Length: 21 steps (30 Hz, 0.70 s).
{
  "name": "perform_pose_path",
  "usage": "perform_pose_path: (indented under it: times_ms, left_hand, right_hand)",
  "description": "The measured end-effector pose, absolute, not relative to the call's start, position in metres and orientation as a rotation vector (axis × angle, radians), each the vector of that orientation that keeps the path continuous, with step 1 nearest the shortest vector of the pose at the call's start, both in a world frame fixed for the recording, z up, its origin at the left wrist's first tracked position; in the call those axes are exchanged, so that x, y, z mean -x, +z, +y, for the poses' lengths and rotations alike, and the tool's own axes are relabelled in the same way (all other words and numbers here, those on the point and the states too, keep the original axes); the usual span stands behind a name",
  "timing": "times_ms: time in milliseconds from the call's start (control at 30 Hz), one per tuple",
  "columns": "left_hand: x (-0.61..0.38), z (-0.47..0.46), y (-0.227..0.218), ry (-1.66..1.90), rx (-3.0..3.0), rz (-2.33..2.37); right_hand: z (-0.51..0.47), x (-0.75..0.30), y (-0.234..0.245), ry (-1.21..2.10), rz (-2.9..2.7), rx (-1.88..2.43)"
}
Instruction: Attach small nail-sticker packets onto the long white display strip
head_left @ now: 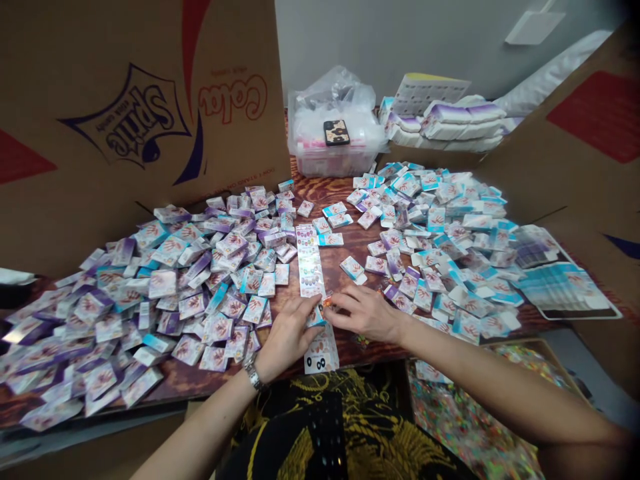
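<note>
Two hands: left (287, 337) on printed strip (309, 260), right (365, 313) at orange piece (327, 302).

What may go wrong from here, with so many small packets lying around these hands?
The small printed packets lie loose near the table's front edge, so an arm might brush some off. The left hand and right hand work over a long printed strip between two piles, so packets could slide onto it.

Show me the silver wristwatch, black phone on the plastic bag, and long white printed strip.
Silver wristwatch (254, 375): head view, on the band.
Black phone (336, 132): head view, on its middle.
White printed strip (309, 261): head view, on its middle.
</note>
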State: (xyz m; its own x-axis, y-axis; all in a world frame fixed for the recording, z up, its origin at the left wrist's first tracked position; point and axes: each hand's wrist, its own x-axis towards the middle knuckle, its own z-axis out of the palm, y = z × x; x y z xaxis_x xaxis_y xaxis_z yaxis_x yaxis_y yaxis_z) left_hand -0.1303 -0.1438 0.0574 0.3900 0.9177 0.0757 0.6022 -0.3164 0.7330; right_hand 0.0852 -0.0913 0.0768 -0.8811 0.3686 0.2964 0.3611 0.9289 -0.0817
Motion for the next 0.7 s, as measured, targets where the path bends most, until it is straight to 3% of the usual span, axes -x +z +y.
perform_pose_path:
  times_ms: [533,700]
  left_hand:
    - [0.117,-0.142,0.069,0.660,-2.059,1.328]
    - [0.115,-0.141,0.067,0.626,-2.143,1.357]
  right_hand:
    - [-0.108,-0.086,0.069,0.224,-2.683,0.836]
    - [-0.113,-0.086,0.072,0.433,-2.464,1.047]
